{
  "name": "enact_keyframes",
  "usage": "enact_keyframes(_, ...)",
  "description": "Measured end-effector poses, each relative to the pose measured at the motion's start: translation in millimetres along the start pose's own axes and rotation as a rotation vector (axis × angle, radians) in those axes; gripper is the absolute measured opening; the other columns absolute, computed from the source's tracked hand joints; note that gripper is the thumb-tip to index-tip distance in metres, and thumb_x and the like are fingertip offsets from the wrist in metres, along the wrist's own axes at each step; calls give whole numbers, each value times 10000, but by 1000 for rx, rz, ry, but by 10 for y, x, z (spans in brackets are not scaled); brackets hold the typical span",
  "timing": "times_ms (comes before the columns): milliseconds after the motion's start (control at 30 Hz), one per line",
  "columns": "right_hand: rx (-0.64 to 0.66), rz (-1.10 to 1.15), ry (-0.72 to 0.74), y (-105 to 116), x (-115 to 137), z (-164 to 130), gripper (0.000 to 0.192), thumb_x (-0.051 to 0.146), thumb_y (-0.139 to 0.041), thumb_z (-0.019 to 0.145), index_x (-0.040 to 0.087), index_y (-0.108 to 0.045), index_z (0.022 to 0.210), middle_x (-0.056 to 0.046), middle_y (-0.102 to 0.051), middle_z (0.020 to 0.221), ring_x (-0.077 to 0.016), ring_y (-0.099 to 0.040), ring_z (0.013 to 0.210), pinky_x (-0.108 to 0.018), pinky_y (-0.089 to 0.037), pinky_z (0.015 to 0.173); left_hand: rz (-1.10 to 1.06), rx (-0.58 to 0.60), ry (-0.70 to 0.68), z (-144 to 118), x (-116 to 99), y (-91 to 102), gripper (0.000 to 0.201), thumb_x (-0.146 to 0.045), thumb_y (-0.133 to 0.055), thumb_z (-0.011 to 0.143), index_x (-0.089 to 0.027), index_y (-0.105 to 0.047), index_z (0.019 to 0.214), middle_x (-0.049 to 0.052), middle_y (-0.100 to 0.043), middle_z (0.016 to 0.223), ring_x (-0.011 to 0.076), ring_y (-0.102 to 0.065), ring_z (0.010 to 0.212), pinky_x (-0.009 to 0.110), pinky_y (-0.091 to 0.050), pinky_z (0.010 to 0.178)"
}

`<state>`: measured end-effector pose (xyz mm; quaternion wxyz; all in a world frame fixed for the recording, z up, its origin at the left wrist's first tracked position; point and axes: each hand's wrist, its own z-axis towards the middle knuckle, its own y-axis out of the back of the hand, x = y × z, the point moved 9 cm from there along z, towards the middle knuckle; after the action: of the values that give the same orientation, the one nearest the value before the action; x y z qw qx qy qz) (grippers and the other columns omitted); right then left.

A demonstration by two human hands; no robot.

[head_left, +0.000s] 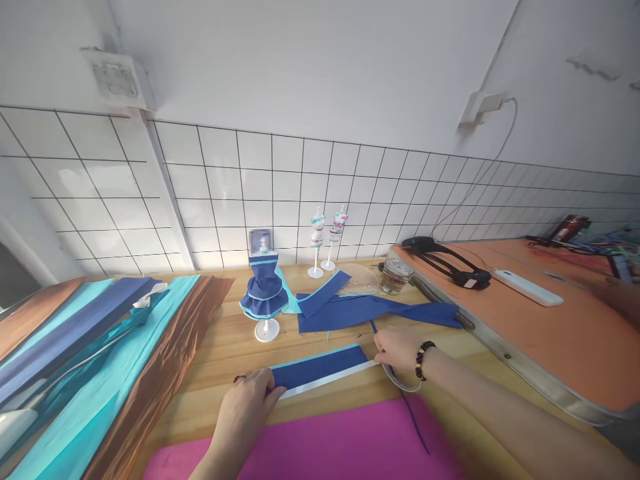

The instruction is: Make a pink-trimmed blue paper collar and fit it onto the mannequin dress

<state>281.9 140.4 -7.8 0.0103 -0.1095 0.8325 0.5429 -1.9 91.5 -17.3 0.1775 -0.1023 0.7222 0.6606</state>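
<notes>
A dark blue strip (320,369) with a pale edge lies flat on the wooden table (235,347), just above a pink sheet (320,447). The left hand (250,403) presses down on the strip's left end, fingers curled onto it. The right hand (397,347) is at the strip's right end, fingers closed in a pinch on a thin clear band (tape, most likely) (400,380) that curves away under the wrist.

Judging by how things lie, one small blue dress (264,293) already stands finished on its stand, while loose blue pieces (370,310) behind the strip are uncut or unjoined. The strip looks aligned and held, its edge seemingly about halfway dealt with; two more stands (325,243) near the wall carry only small trimmings
</notes>
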Motion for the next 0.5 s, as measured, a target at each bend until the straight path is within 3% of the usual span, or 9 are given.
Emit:
enact_keyframes(300,21,-22,-14,-54,74,43,279,319,-516,861,163,-542,1091,-70,-563,1119,-198,-570,946,-402,-474,802,10,-40,84,-10,78,16,213,-403,-506,781,-218,-485,677,13,-626,749,214,-558,787,269,-333,623)
enact_keyframes(500,93,27,-70,-130,-78,120,274,313,-517,861,167,-540,1092,-63,-569,1104,-190,-580,918,-383,-489,774,35,-32,189,-49,249,80,224,-435,-504,765,-215,-480,732,29,-621,770,237,-562,795,286,-335,625)
